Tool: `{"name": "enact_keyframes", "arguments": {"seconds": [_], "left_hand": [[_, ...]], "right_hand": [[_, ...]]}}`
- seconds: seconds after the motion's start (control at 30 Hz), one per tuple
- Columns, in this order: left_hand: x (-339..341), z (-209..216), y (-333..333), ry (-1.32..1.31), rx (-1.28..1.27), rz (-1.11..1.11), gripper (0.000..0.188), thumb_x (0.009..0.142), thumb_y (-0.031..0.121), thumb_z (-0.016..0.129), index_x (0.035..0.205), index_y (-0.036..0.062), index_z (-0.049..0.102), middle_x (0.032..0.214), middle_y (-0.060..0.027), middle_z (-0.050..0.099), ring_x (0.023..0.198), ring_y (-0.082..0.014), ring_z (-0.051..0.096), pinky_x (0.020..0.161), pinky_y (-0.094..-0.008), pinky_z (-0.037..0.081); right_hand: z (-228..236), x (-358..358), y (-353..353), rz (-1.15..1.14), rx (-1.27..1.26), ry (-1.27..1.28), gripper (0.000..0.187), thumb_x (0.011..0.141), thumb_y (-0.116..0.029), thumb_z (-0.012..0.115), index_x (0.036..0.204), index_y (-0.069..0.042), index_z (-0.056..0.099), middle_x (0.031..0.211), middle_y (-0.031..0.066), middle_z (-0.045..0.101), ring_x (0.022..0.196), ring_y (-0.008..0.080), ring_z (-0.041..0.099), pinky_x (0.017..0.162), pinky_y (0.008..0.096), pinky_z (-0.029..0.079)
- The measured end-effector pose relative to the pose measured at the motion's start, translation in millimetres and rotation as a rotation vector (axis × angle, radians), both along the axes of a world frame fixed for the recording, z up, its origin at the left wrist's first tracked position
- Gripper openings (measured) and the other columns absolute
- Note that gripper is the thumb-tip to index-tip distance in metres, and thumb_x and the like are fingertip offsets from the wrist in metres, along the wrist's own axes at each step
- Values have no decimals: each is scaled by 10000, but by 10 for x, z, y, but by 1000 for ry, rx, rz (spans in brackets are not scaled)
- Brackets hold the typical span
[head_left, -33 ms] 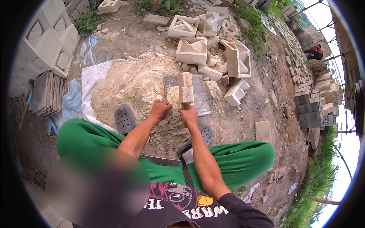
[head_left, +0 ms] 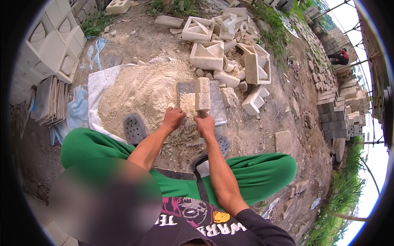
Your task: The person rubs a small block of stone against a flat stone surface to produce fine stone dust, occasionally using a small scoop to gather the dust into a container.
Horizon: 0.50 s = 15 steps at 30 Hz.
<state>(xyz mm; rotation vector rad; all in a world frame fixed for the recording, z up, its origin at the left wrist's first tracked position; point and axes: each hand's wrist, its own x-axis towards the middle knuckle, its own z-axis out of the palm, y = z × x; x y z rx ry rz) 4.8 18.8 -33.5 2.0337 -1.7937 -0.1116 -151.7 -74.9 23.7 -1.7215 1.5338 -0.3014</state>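
My right hand (head_left: 205, 124) is closed round the short handle of a mallet (head_left: 202, 94), whose long, pale, block-shaped head points away from me. The head hangs over a dark flat slab (head_left: 214, 100) strewn with cream-coloured crumbs. Left of the mallet, my left hand (head_left: 175, 118) is closed, and a small pale chunk (head_left: 171, 105) shows at its fingers. Its fingertips are partly hidden from above. Beyond and left of that hand spreads a heap of cream-coloured powder and crumbs (head_left: 139, 88) on a white sheet (head_left: 94, 100).
Broken pale hollow blocks (head_left: 207, 55) and fragments lie piled beyond the slab. Whole blocks (head_left: 53, 39) are stacked at the far left, above thin boards (head_left: 51, 100). Grey blocks (head_left: 328, 107) stand at the right, with a bent-over person (head_left: 340, 56) farther off. My grey clogs (head_left: 134, 128) flank the work.
The mallet head has shifted very slightly to the right with my right hand. My left hand has stayed in nearly the same place.
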Motion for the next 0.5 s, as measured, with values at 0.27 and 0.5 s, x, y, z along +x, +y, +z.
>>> {"name": "enact_keyframes", "arguments": {"seconds": [0.27, 0.5], "left_hand": [[-115, 86, -408, 23, 58, 132, 159, 843, 320, 689, 826, 169, 736, 860, -45, 653, 902, -238, 618, 813, -412, 434], [115, 83, -475, 200, 136, 331, 199, 865, 324, 673, 948, 150, 723, 1020, -72, 650, 1029, -263, 596, 893, -429, 436]], "right_hand": [[200, -46, -148, -94, 25, -111, 372, 721, -223, 749, 972, 44, 690, 753, 125, 713, 556, 195, 681, 560, 340, 548], [667, 115, -42, -72, -49, -225, 424, 701, -302, 766, 951, 38, 725, 811, 208, 727, 775, 302, 731, 735, 397, 546]]}}
